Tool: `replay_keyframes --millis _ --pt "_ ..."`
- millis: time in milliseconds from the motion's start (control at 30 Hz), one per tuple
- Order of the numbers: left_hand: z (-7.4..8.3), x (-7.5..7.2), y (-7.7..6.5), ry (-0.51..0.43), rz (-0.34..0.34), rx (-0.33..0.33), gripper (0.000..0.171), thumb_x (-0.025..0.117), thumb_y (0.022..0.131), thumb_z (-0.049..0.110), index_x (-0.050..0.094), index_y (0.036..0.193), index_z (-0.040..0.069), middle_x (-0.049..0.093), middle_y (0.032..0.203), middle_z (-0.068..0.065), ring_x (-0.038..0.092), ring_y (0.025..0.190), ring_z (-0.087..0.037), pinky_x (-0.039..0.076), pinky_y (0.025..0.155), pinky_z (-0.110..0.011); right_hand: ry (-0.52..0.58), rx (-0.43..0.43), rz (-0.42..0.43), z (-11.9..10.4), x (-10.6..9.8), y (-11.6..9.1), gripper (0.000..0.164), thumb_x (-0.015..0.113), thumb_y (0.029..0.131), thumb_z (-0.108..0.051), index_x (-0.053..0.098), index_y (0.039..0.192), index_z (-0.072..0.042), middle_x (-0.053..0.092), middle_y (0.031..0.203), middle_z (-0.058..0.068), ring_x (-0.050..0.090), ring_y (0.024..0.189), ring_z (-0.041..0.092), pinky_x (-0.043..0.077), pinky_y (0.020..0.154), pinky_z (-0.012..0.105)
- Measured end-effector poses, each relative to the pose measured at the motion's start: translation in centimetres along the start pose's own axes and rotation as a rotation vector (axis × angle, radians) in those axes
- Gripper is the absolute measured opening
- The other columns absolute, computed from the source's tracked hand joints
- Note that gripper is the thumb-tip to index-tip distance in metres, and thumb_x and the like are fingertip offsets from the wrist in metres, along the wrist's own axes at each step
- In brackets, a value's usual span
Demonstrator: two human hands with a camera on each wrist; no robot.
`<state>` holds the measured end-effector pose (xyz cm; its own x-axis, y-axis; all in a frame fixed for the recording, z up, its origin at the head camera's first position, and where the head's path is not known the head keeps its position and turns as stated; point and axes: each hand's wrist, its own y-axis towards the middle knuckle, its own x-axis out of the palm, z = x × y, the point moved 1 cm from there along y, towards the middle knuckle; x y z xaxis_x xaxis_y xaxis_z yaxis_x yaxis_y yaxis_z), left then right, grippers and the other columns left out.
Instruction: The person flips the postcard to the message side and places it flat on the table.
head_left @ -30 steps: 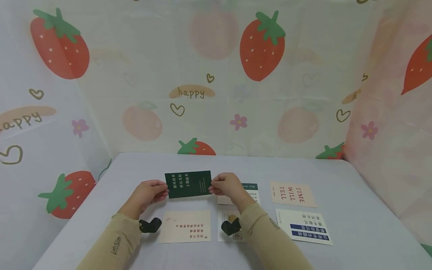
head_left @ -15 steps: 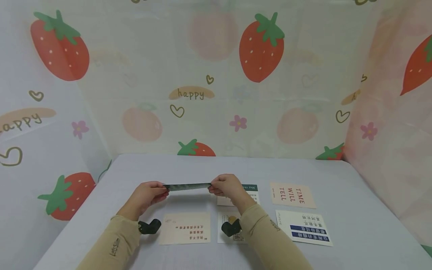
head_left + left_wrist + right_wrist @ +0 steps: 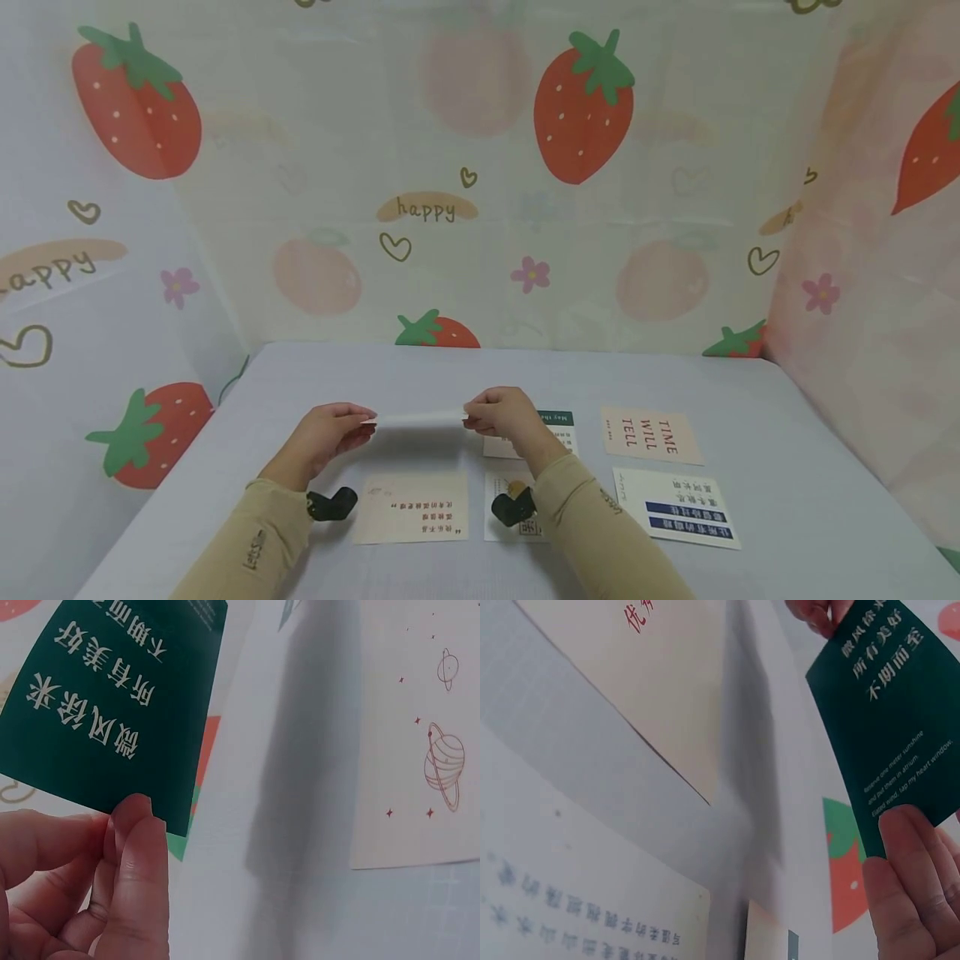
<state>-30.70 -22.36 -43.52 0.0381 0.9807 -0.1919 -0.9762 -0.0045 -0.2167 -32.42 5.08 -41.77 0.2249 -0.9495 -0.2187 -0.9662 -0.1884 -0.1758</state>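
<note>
Above the surface (image 3: pixel 420 573), the left hand (image 3: pixel 327 432) and right hand (image 3: pixel 506 414) pinch a green card (image 3: pixel 896 735) by its left and right ends.

The head camera looks forward and down over the bench (image 3: pixel 645 379), far enough back to take in both sleeves (image 3: pixel 243 533) and the printed backdrop (image 3: pixel 495 237). The wrist cameras sit close — one by the left grip (image 3: pixel 94 889), one by the right grip (image 3: pixel 915 892) — and share the lettered face of the green card (image 3: pixel 112 709), from opposite ends.
</note>
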Motion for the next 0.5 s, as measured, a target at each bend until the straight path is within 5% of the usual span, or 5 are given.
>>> replay_keyframes --millis 500 --pt "-0.05 0.07 0.01 0.046 0.001 0.000 0.030 0.062 0.086 0.014 0.060 0.113 -0.001 0.059 0.114 -0.014 0.060 0.092 -0.017 0.051 0.082 -0.031 -0.062 -0.028 0.041 0.64 0.20 0.31 0.011 0.068 0.081 -0.012 0.066 0.088 -0.003 0.066 0.078 0.006 0.064 0.073 0.017 0.054 0.069 0.030"
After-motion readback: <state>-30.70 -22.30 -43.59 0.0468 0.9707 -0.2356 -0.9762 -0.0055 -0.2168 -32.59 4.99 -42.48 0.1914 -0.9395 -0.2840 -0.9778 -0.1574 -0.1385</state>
